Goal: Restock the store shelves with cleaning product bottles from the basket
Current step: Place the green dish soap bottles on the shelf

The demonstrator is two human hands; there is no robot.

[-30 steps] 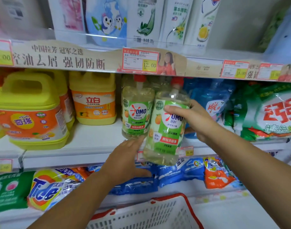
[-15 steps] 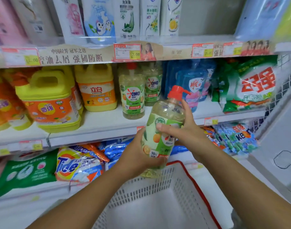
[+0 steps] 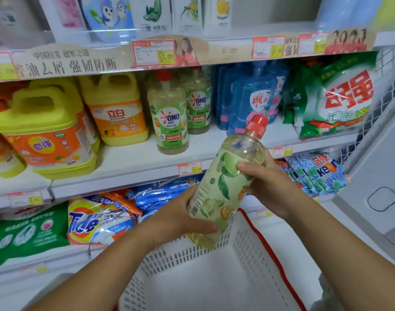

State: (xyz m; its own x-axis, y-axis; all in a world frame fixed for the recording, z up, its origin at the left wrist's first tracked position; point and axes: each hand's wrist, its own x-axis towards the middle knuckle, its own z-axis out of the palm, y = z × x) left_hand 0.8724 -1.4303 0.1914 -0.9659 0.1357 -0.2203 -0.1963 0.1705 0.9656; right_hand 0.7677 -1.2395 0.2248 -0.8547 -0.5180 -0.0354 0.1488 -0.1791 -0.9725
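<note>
Restocking, bottle in hand. A clear plastic bottle of yellow liquid with a green leaf-printed label and red cap [image 3: 223,187] is held tilted, cap toward the shelves, above the far edge of the white perforated plastic basket with a red rim [image 3: 243,250]. The left hand [image 3: 178,218] grips the lower body from the left, thumb across the front; the right hand [image 3: 268,185] grips the shoulder from the right, fingers curled over the label. The hands are apart, both clamped on the bottle. One second earlier the bottle stood upright at the front edge of the white middle shelf [image 3: 135,162], just beside the matching OMO-labelled bottle [image 3: 170,122]; it has since been drawn back and down and turned, so that the barcode side now faces the camera. The placement is thus judged unfinished: the gap on the shelf to the right of the standing bottle remains open, and the bottle probably needs to be turned label-forward before being set there.
</note>
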